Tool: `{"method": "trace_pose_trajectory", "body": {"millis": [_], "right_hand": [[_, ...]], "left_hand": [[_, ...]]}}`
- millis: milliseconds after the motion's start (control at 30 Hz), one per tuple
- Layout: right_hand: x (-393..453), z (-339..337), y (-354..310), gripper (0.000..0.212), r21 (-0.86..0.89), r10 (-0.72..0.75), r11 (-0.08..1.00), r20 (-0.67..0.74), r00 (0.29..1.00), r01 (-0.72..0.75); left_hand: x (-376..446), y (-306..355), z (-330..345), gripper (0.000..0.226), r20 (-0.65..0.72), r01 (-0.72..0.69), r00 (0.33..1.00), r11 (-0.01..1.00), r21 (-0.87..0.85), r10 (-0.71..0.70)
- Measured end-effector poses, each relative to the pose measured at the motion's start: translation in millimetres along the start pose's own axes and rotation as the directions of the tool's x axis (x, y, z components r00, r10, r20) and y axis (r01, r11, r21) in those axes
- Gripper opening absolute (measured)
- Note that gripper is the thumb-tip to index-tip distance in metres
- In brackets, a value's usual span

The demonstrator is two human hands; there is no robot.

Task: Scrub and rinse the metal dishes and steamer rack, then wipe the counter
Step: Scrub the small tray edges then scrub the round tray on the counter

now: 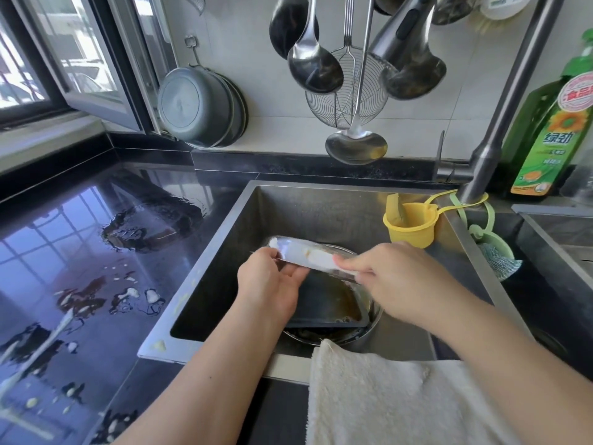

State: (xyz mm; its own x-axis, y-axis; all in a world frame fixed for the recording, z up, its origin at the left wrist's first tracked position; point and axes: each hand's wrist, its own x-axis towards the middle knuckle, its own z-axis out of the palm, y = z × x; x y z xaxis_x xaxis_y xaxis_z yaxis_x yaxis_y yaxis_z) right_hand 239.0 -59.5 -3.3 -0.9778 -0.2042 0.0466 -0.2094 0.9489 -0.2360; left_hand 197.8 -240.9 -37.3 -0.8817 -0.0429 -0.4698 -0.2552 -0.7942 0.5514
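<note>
Over the steel sink (pixel 224 252) I hold a shiny metal dish (pixel 308 253) tilted on edge. My left hand (pixel 269 284) grips its left rim, fingers curled underneath. My right hand (pixel 394 277) pinches its right end, and whether it also holds a cloth I cannot tell. Below them a dark rectangular tray (pixel 324 306) with brown liquid lies in a round metal dish (pixel 359 335) on the sink floor. The black counter (pixel 80 284) to the left is wet, with puddles and pale food scraps.
A white towel (pixel 385 396) hangs over the sink's near edge. A yellow cup (pixel 410 226) and a green scrubber holder (pixel 494 255) hang at the faucet (pixel 500 123). Green dish soap (pixel 552 133) stands at the back right. Ladles, a strainer (pixel 343 101) and bowls (pixel 199 107) hang on the wall.
</note>
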Motion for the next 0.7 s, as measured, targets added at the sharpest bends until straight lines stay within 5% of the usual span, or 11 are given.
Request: {"method": "trace_pose_trajectory", "body": {"millis": [133, 267, 400, 467, 533, 700], "right_hand": [[-1.1, 0.5, 2.8, 0.045, 0.098, 0.01, 0.995, -0.027, 1.0, -0.007], [4.4, 21.6, -27.8, 0.044, 0.003, -0.061, 0.998, -0.081, 0.995, 0.061], [-0.8, 12.0, -4.7, 0.043, 0.056, 0.098, 0.995, -0.199, 0.975, -0.088], [3.1, 8.4, 10.9, 0.019, 0.164, 0.308, 0.945, -0.149, 0.94, -0.283], [7.8, 8.4, 15.8, 0.023, 0.273, 0.422, 0.878, -0.056, 0.905, -0.393], [12.6, 25.7, -11.2, 0.022, 0.399, 0.302, 0.875, -0.011, 0.953, -0.273]], "left_hand": [[2.0, -0.8, 0.5, 0.023, 0.028, 0.043, 0.999, 0.995, -0.088, -0.041], [-5.0, -14.3, 4.9, 0.033, 0.103, 0.095, 0.99, 0.995, -0.015, -0.093], [1.7, -3.7, 2.2, 0.038, 0.102, 0.058, 0.994, 0.994, -0.096, -0.048], [3.3, -2.7, 1.3, 0.043, 0.084, 0.06, 0.995, 0.993, -0.099, -0.052], [4.8, -6.5, 0.7, 0.046, 0.063, 0.057, 0.997, 0.995, -0.078, -0.052], [11.0, -12.3, -1.6, 0.044, 0.036, 0.046, 0.998, 0.999, -0.014, -0.045]]}}
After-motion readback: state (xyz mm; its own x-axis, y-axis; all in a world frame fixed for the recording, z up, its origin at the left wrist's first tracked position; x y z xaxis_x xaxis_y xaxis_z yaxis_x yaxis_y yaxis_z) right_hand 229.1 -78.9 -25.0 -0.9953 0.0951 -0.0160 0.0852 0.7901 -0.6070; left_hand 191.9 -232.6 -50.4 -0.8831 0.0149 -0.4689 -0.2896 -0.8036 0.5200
